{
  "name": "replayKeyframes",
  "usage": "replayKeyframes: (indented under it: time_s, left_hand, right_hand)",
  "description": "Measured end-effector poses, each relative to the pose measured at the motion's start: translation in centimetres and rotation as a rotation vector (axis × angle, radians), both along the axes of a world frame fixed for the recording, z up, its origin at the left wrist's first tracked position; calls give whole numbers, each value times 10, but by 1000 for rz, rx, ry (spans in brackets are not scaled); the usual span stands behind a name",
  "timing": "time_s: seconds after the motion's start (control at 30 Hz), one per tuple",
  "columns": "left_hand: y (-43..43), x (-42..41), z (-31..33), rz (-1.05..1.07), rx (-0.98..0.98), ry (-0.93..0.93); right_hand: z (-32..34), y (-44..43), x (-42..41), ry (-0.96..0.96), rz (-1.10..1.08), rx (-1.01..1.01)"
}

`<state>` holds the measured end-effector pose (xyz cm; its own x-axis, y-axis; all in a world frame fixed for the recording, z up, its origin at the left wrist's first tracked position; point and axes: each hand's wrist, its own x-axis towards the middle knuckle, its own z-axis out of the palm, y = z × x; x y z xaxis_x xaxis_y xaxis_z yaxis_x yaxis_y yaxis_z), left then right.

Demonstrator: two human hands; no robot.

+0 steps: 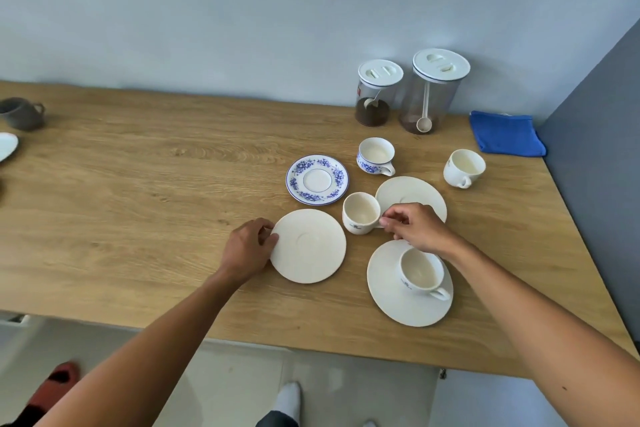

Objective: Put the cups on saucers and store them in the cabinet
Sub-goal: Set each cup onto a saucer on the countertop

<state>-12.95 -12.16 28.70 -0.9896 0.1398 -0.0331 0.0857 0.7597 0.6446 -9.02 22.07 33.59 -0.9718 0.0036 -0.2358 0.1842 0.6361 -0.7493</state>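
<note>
I have the right hand [414, 227] reached in from the near right, its grip pinched on the handle of a cream cup [360, 213] that sits between three plain saucers. The left hand [251, 246] comes in from the near left, palm down, fingers clamped over the left rim of the empty cream saucer [308, 246] just left of that cup. Both forearms are bare and stretched well forward.

On the near right a second cream cup [420, 270] stands on its own saucer [391, 302]. A third plain saucer [415, 196] lies just beyond my right hand, partly hidden by it. Farther back are a blue-flowered saucer [317, 179], a matching blue-flowered cup [375, 156] beside it on the bare wood, and another cream cup [463, 167] off to the right.

The worktop [138, 201] is pale wood set against a light blue-grey wall. Two clear canisters [412, 94] with white lids stand at the far right, a folded blue cloth [505, 133] beside them. A dark small jug [22, 113] sits at the far left.
</note>
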Motion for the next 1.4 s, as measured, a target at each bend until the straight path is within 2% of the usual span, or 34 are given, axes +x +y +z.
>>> replayKeyframes:
  time_s: [0.23,0.33,0.67,1.4]
  left_hand:
    - [-2,-5,-6,36,59,-57]
    - [-1,-6,-6,50,55,-74]
    - [-2,-6,-6,52,50,-75]
    - [-2,-6,-4,61,39,-85]
  right_hand:
    - [10,-5,-4,-14,-136,-191]
    - [21,-18,-6,6,-106,-241]
    - [22,-75,-2,-38,130,-169]
    - [-1,-96,19,-60,137,-168]
